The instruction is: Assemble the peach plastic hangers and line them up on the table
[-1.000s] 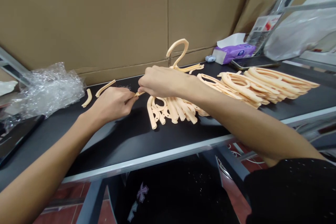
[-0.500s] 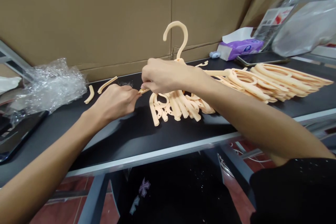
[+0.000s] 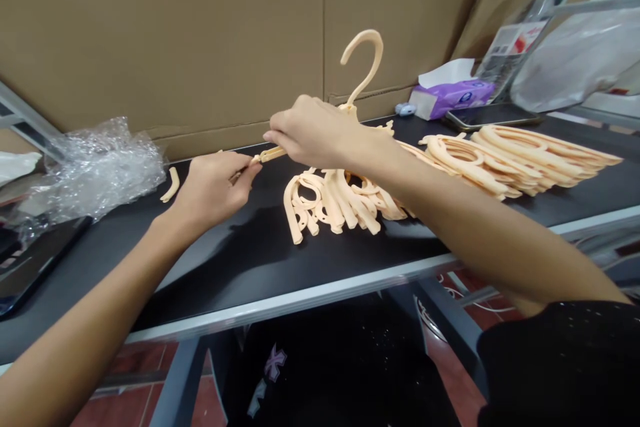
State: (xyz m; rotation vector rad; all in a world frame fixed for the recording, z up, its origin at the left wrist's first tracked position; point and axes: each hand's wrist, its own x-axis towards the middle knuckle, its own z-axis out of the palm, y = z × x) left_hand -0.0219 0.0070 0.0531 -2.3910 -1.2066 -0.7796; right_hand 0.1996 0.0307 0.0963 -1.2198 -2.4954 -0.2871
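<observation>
A cream plastic clothes hanger (image 3: 371,61) is held up above the black table, its hook pointing upward. My right hand (image 3: 317,130) is closed around one arm of it and hides most of its body. My left hand (image 3: 215,187) pinches the tip of that arm, which shows as a narrow strip between the two hands. Below my right hand lies a pile of loose cream hanger parts (image 3: 333,203), some curved and some with holes. One short curved cream piece (image 3: 171,185) rests left of my left hand.
Stacked folded hangers (image 3: 530,157) lie to the right. Behind them are a phone (image 3: 493,117), a purple tissue pack (image 3: 457,97) and a plastic bottle (image 3: 523,27). Crumpled clear wrap (image 3: 107,170) and a dark flat device (image 3: 45,260) sit at left. Cardboard (image 3: 225,40) stands behind.
The hanger's hook has swung right and tilted. My left hand has turned and shifted slightly left, and more of the hanger arm shows between my hands.
</observation>
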